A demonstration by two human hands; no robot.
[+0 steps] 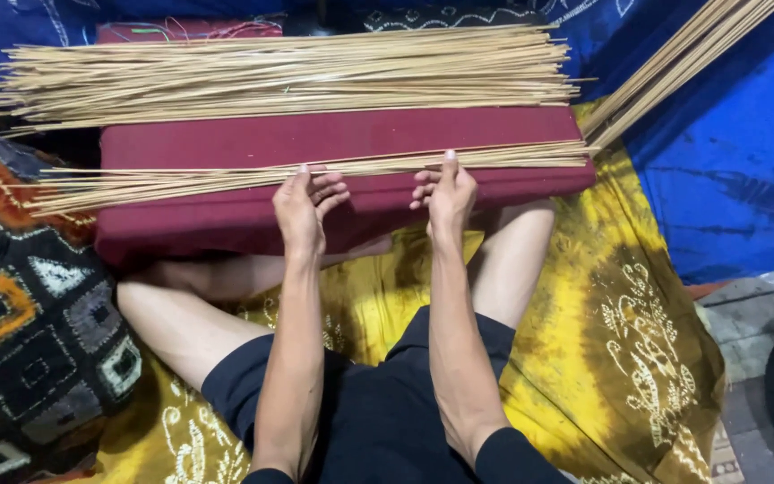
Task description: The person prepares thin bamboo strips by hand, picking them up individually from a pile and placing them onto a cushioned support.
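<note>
Yellow cloth covers the floor; left hand (pixel 302 208) and right hand (pixel 445 195), fingers loosely curled, press thin sticks (pixel 315 170) flat against the red cushion (pixel 226 224), steadying them.

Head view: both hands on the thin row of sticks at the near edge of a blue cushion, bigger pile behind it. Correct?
Not quite: the cushion is dark red, not blue; the blue is the cloth behind and to the right. The rest holds in the head view: left hand and right hand both touch the thin row of sticks at its near edge, with the bigger pile behind.
</note>
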